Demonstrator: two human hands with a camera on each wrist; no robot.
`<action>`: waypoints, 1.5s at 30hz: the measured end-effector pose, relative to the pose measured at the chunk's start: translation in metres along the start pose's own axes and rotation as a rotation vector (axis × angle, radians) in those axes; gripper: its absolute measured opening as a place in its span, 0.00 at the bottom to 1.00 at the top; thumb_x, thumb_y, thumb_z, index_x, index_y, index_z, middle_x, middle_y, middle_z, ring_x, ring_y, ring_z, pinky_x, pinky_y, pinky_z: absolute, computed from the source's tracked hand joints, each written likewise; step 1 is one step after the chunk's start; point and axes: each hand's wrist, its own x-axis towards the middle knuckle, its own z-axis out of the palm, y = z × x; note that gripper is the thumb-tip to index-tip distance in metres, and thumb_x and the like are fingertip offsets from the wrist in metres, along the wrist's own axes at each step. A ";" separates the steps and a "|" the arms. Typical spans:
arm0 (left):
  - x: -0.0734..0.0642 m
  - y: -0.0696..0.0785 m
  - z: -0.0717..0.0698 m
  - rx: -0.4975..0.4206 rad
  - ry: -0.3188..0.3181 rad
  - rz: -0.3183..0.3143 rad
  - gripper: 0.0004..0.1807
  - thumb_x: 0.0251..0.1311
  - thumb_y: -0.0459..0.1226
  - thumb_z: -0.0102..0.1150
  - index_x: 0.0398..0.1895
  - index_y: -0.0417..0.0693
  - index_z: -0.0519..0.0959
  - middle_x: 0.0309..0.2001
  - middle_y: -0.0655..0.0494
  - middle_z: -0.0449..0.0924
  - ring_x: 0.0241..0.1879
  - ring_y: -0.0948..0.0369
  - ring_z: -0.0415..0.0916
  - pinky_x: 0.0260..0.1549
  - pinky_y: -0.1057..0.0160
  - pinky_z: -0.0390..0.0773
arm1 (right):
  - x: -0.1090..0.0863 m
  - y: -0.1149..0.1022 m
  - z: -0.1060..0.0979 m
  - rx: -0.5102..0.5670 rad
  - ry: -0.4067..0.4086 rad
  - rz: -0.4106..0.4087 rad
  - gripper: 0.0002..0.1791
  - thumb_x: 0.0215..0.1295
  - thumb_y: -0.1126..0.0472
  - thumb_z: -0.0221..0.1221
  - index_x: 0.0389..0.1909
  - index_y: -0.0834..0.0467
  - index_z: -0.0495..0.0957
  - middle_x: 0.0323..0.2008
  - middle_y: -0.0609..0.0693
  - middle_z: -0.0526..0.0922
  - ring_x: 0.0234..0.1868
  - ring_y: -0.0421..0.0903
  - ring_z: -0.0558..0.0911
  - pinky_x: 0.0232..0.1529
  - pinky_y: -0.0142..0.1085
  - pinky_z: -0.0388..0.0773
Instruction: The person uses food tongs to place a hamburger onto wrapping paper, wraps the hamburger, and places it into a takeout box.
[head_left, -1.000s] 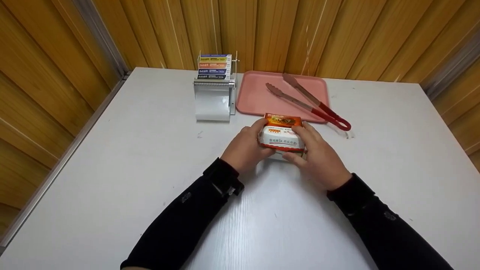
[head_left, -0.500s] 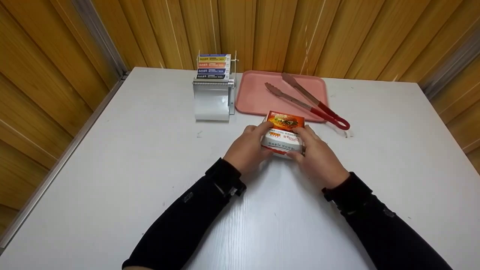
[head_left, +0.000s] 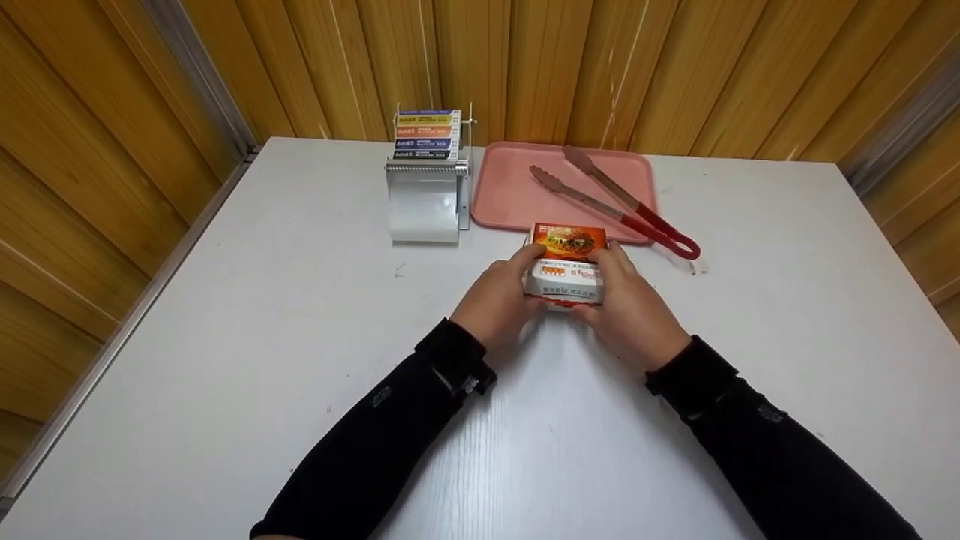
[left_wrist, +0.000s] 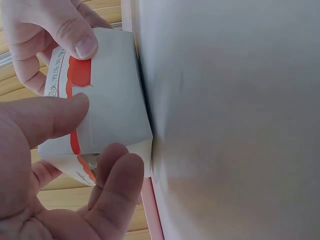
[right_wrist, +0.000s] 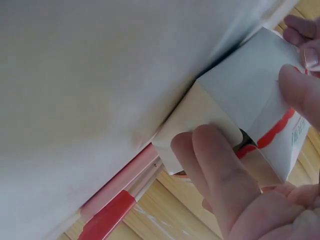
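A small paper burger box point(head_left: 566, 276), white with an orange-red burger picture on its lid, rests on the table just in front of the pink tray. From its left side my left hand point(head_left: 495, 298) holds it, thumb at the front face and fingers along the side and top. Opposite, my right hand point(head_left: 637, 309) grips it the same way. The lid is down over the base. In the left wrist view a red tab shows on the box's front wall point(left_wrist: 112, 100); in the right wrist view a small dark gap shows at the corner of the box point(right_wrist: 260, 95). Its contents are hidden.
Behind the box lies a pink tray point(head_left: 502, 184), with red-handled tongs point(head_left: 630, 216) across it, their handle end past its right front corner. Left of the tray stands a metal label dispenser point(head_left: 425, 169) with coloured labels. A wood-panelled wall point(head_left: 480, 67) closes the back.
The lid has come down onto the base, tilting so that more of the burger picture shows. Both hands have shifted slightly, with their thumbs still at the front.
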 end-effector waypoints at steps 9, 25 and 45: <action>0.006 0.007 0.000 0.101 0.021 -0.001 0.46 0.61 0.33 0.69 0.80 0.63 0.60 0.53 0.44 0.85 0.50 0.52 0.83 0.53 0.52 0.82 | 0.000 -0.002 -0.001 -0.059 0.040 -0.041 0.43 0.66 0.61 0.72 0.73 0.64 0.57 0.81 0.68 0.52 0.63 0.65 0.77 0.69 0.60 0.75; 0.008 0.010 0.002 0.162 0.018 0.009 0.44 0.64 0.43 0.73 0.81 0.61 0.61 0.54 0.45 0.85 0.53 0.52 0.82 0.56 0.53 0.82 | 0.004 0.000 -0.003 -0.001 0.048 -0.073 0.41 0.62 0.60 0.75 0.66 0.65 0.59 0.70 0.63 0.65 0.62 0.59 0.78 0.67 0.54 0.78; 0.015 0.001 0.002 0.115 -0.016 -0.014 0.46 0.63 0.38 0.73 0.81 0.62 0.59 0.58 0.43 0.84 0.57 0.51 0.82 0.58 0.52 0.81 | 0.012 0.005 -0.002 -0.018 0.020 0.014 0.50 0.63 0.62 0.74 0.79 0.65 0.55 0.75 0.67 0.67 0.70 0.63 0.74 0.73 0.57 0.70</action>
